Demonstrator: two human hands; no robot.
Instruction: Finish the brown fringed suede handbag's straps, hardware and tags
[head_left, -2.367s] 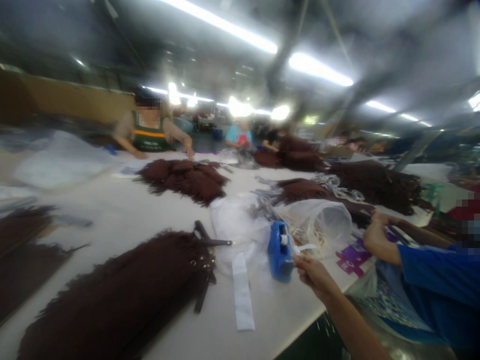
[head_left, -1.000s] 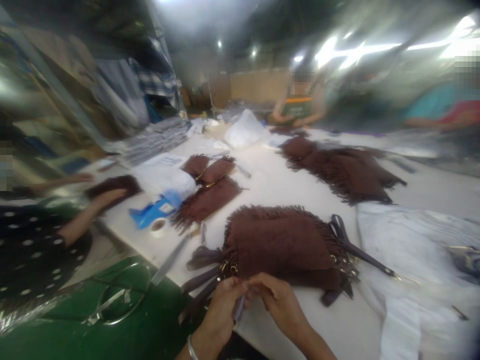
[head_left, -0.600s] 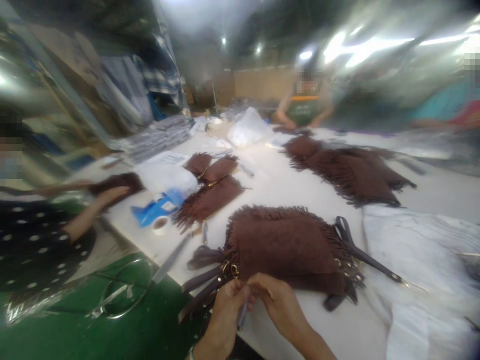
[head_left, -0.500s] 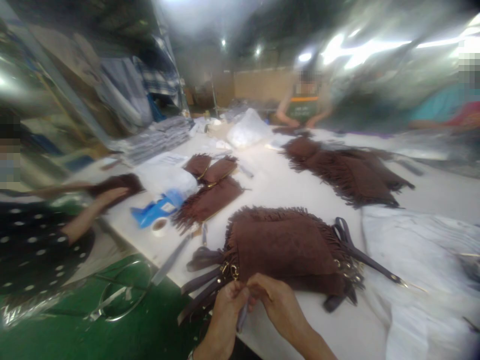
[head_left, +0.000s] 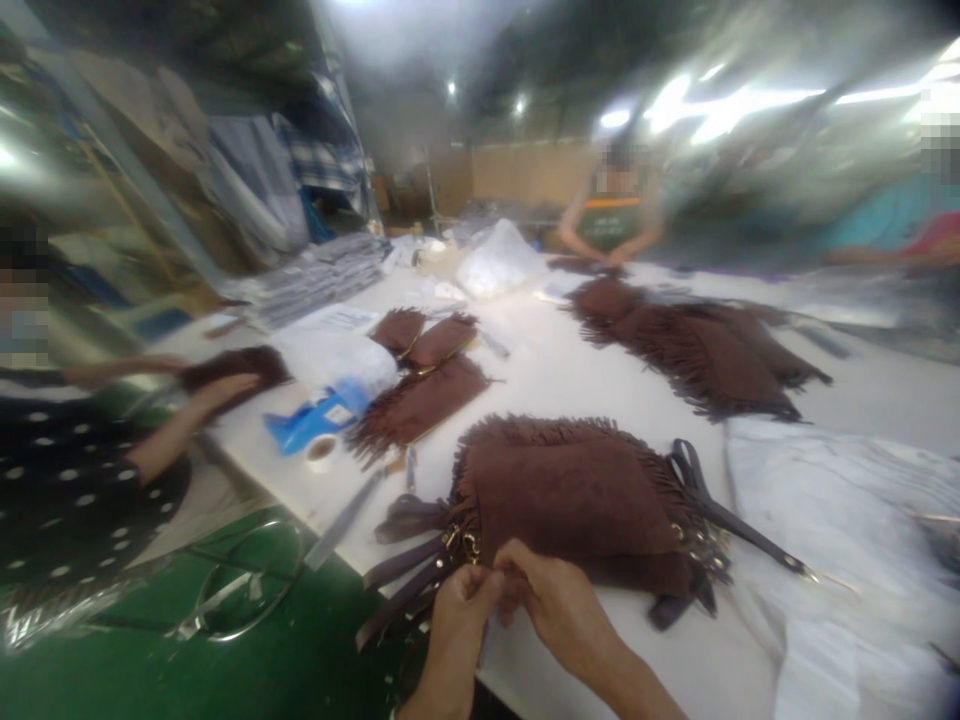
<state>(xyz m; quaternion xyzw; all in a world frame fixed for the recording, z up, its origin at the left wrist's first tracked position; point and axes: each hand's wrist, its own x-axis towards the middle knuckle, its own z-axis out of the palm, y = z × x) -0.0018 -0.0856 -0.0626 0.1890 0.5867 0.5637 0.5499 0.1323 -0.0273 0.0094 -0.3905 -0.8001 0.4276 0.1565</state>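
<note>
A brown fringed suede bag (head_left: 570, 495) lies on the white table (head_left: 570, 375) right in front of me, its dark straps (head_left: 409, 575) trailing toward the near edge. My left hand (head_left: 457, 625) and my right hand (head_left: 555, 605) meet at the bag's near left corner, by the gold strap hardware (head_left: 461, 542). Both hands are closed in a pinch on a small thing between them; I cannot make out what it is.
More brown fringed bags (head_left: 705, 345) and smaller pieces (head_left: 420, 400) lie across the table. A blue tape dispenser (head_left: 311, 420) and a tape roll (head_left: 322, 452) sit at the left. White fabric (head_left: 840, 540) covers the right. Other people work at the left, far side and right.
2.4 s ago the view faced right, my right hand pulling tape from a blue dispenser. Since 1.0 s ago both hands stay pinched at the bag's corner, barely shifting.
</note>
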